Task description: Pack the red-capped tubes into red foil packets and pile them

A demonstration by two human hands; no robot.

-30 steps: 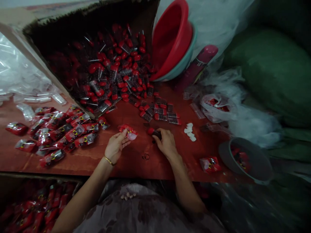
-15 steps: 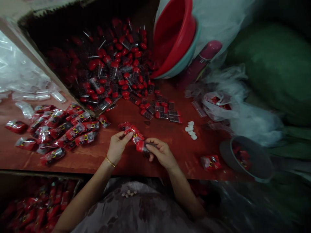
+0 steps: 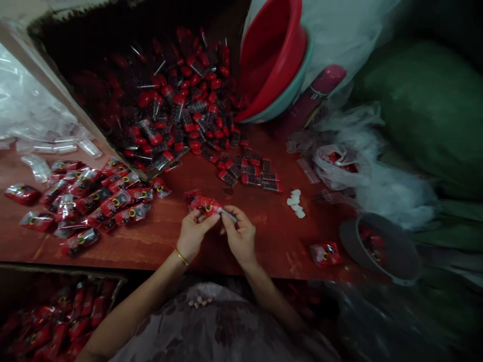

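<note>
My left hand is closed on a red printed plastic packet, pinching it near its right end. Close beside it, my right hand grips a small clear container with dark contents. The container's red-capped end meets the packet's opening; how far it sits inside is hidden by the fingers and plastic. Both hands are above the front middle of the red-brown table. To their left lies a heap of filled red packets.
Behind stands a cardboard box spilling red-capped containers. Red basin, pink spray can, white discs, one packet and a grey bowl are to the right. A lower box of packets sits front left.
My hands have come together. My right hand has brought the red-capped container left and up to the packet's opening, and its cap is now mostly covered.
</note>
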